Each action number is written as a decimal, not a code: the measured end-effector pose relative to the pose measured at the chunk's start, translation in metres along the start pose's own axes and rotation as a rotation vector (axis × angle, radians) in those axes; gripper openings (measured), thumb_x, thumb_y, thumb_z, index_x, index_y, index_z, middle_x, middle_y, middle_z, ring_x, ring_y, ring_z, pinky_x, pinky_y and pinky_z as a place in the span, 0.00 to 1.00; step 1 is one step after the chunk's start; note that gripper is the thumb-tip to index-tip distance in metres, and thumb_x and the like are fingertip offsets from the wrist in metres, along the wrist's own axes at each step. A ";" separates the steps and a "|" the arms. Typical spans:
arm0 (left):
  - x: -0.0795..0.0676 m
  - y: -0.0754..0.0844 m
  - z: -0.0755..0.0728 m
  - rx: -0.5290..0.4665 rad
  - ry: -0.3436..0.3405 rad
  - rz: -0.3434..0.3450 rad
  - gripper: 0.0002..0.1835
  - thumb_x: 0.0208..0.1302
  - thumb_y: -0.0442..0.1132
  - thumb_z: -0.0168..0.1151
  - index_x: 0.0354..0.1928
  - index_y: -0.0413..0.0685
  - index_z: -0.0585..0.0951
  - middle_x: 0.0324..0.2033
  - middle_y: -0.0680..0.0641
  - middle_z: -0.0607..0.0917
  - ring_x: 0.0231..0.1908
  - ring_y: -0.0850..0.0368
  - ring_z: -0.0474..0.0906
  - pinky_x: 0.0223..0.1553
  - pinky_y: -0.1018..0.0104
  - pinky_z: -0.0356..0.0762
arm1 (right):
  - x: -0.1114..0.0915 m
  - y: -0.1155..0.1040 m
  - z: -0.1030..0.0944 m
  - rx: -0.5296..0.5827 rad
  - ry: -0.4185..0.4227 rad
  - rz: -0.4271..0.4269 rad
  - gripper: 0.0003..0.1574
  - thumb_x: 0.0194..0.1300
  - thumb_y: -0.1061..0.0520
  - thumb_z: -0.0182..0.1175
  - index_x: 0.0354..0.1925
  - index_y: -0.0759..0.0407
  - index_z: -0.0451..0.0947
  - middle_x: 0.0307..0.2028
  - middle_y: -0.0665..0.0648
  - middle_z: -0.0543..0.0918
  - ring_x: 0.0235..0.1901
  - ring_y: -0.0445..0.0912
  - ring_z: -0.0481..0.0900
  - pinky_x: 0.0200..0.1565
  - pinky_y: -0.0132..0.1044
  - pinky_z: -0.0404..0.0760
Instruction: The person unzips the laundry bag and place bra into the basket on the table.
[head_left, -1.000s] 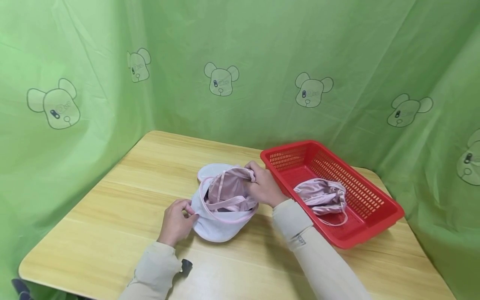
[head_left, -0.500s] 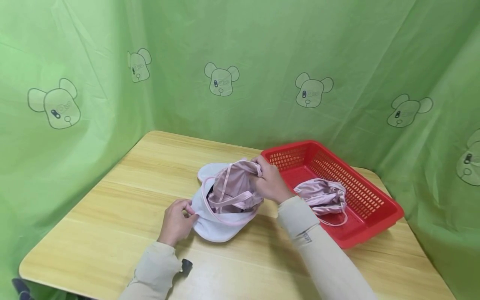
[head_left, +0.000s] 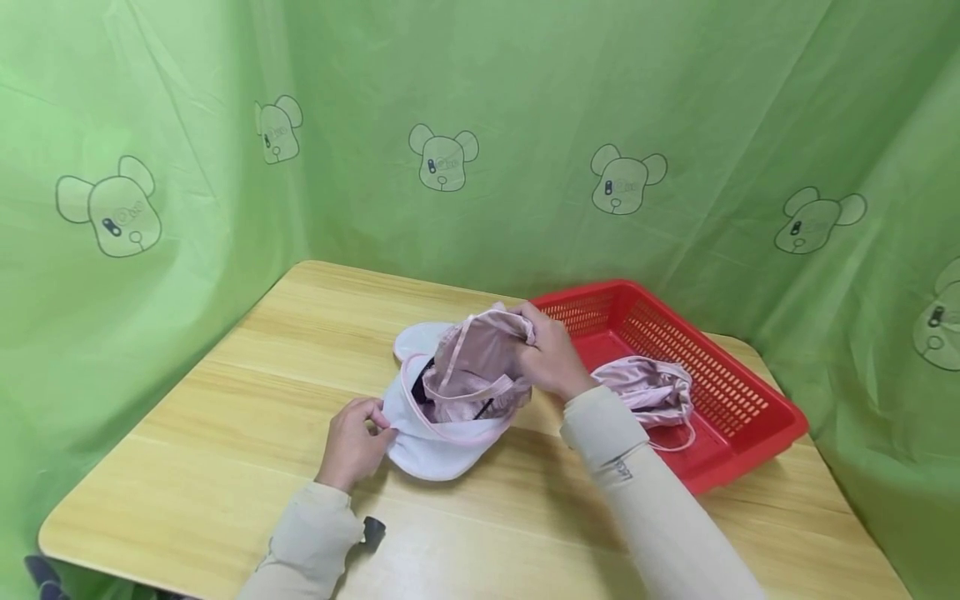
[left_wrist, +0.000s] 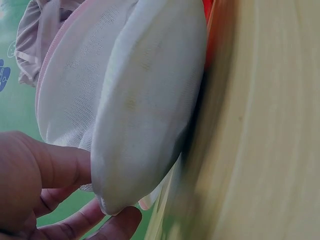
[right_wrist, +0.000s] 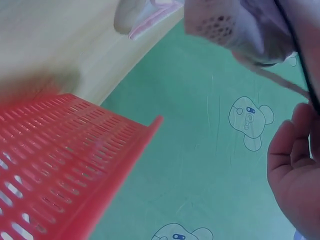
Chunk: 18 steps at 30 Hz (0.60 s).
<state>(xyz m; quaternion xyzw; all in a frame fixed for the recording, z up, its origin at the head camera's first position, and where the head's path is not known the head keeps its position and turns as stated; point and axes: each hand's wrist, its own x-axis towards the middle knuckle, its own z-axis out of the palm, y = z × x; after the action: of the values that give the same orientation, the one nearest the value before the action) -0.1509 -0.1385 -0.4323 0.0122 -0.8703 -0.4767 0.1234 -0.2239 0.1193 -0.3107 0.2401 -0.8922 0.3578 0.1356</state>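
Note:
A round white mesh laundry bag (head_left: pixel 435 458) with pink piping lies on the table, its mouth facing up and its flap (head_left: pixel 422 340) folded back. My left hand (head_left: pixel 352 442) pinches the near left edge of the bag; in the left wrist view its thumb and fingers sit on either side of the white mesh (left_wrist: pixel 150 100). My right hand (head_left: pixel 551 354) grips the gathered edge of a pink satin garment (head_left: pixel 480 350) with thin straps. Part of that garment stands above the bag's mouth, and its lower part is inside. Something dark shows within the bag.
To the right stands a red perforated plastic basket (head_left: pixel 765 396). Inside it lies another pink satin piece (head_left: pixel 648 387) with a thin cord. My right forearm (head_left: pixel 660 508) crosses in front of the basket's near side. A green curtain (head_left: pixel 525 242) hangs behind the wooden table (head_left: pixel 225 433).
My right hand has moved up and to the right, drawing more of the pink satin garment out of the bag's mouth. The left hand keeps its place on the bag's edge.

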 end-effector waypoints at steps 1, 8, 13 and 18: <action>0.000 0.000 0.000 0.000 0.001 0.001 0.12 0.48 0.26 0.70 0.20 0.45 0.75 0.49 0.40 0.82 0.48 0.43 0.77 0.51 0.51 0.74 | 0.000 0.000 -0.001 -0.008 0.004 0.002 0.24 0.51 0.68 0.52 0.49 0.60 0.75 0.42 0.63 0.82 0.45 0.58 0.78 0.48 0.53 0.75; 0.000 -0.001 0.000 0.002 0.001 0.008 0.12 0.48 0.26 0.70 0.20 0.45 0.75 0.48 0.40 0.82 0.48 0.43 0.76 0.52 0.51 0.73 | 0.002 0.000 -0.007 -0.004 0.065 -0.028 0.23 0.49 0.70 0.48 0.46 0.64 0.76 0.41 0.64 0.81 0.44 0.59 0.77 0.49 0.53 0.74; 0.000 0.000 0.000 0.004 -0.004 0.004 0.12 0.48 0.26 0.70 0.21 0.45 0.75 0.49 0.40 0.82 0.48 0.43 0.76 0.52 0.50 0.73 | 0.003 -0.003 -0.011 0.017 0.068 -0.022 0.23 0.50 0.70 0.48 0.47 0.63 0.76 0.40 0.64 0.83 0.41 0.58 0.79 0.45 0.52 0.76; -0.001 0.001 -0.001 0.001 -0.009 0.000 0.12 0.48 0.26 0.70 0.21 0.45 0.75 0.49 0.39 0.82 0.50 0.42 0.76 0.55 0.49 0.72 | 0.004 -0.006 -0.014 0.023 0.077 -0.028 0.21 0.51 0.69 0.50 0.45 0.62 0.75 0.37 0.63 0.83 0.38 0.56 0.78 0.42 0.51 0.76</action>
<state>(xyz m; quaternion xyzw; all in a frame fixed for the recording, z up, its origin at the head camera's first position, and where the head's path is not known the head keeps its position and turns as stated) -0.1501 -0.1386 -0.4313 0.0102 -0.8711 -0.4762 0.1196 -0.2229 0.1235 -0.2958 0.2402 -0.8786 0.3752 0.1719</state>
